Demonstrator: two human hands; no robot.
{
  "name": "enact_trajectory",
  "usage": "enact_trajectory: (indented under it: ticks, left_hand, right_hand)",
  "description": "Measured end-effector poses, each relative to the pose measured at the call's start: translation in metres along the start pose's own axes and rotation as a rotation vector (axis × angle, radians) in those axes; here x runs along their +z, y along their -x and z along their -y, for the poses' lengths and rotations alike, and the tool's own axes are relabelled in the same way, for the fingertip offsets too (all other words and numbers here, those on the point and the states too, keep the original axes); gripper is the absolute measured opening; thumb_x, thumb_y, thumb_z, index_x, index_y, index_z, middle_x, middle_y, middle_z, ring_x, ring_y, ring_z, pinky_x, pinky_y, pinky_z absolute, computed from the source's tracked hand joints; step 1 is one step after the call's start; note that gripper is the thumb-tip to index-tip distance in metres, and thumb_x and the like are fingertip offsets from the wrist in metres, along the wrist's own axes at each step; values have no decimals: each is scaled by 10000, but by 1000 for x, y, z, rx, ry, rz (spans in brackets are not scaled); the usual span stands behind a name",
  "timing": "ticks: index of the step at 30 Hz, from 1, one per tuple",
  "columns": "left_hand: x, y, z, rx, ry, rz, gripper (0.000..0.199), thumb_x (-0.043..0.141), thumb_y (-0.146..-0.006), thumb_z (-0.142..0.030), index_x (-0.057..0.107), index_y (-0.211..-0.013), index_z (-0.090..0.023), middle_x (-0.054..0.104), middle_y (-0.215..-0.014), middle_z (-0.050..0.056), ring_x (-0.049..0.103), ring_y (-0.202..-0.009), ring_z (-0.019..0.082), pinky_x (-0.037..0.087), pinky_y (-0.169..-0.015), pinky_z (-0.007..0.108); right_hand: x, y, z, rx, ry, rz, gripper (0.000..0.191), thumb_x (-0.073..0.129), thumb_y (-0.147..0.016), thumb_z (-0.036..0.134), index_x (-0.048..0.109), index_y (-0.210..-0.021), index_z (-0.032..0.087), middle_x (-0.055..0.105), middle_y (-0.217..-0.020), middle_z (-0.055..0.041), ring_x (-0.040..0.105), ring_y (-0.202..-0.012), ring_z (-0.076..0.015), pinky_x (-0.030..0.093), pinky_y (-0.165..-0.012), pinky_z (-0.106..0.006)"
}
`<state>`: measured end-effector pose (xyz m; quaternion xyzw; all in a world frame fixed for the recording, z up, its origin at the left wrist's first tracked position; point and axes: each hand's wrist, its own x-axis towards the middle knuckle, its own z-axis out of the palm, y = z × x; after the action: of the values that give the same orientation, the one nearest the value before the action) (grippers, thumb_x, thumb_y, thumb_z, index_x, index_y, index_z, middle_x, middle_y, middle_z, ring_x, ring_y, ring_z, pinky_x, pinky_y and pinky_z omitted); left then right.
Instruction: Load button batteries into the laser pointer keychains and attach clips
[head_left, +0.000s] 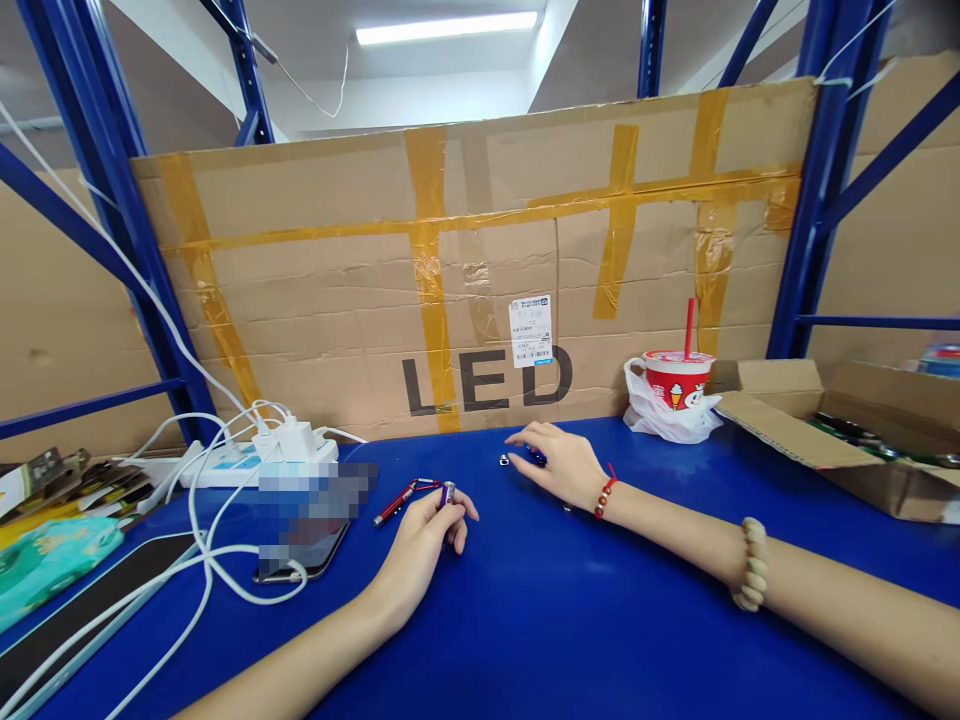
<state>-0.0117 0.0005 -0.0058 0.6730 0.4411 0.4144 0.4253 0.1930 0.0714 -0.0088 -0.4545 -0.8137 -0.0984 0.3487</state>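
Observation:
My left hand [435,525] is closed around a small purple cylinder [448,494] with a silvery end, which sticks up between thumb and fingers. Just left of it, a red metal penlight-like object [395,505] with a red strap lies on the blue table [585,640]. My right hand [559,462] reaches palm down over the table further back, its fingers curved around a small dark blue object [537,457]; whether it grips this is unclear. A tiny shiny piece [504,460] lies by its fingertips, and another small piece [568,508] is under the wrist side.
A power strip [225,465] with white plugs and looping cables, a phone [322,550], a tablet-like device [90,610] and a teal packet [56,560] are at left. A red cup [679,382] in a plastic bag and an open carton [817,440] stand at right.

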Motion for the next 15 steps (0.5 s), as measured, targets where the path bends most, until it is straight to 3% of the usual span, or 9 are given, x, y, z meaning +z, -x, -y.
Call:
enact_trajectory:
  ticks: [3,8,15]
  left_hand:
    - [0,0,1,13,-5,18,259,377,-705,-355,492,-713,-123,423,-491,-17,379,-517,106,238,-525,240]
    - [1,1,0,14,-16,41,239,388,-735,-328,501,-706,-120,415,-479,-20,377,-513,102,235,-527,237]
    - [3,2,-2,6,-17,25,236,388,-726,-323,498,-692,-116,405,-480,-21,370,-500,97,227,-516,236]
  right_hand:
    - [10,3,-4,-74,33,120,283,464,-837,343,594,-1056,220,588,-1047,-32,514,-956,-179,373,-803,-329]
    - [15,5,-2,-85,-54,255,302,423,-857,305,584,-1100,228,557,-1143,-34,477,-1052,-196,346,-862,-372]
    - [14,8,0,-94,-106,244,374,406,-860,362,520,-1194,237,488,-1235,-33,437,-1117,-192,319,-916,-379]
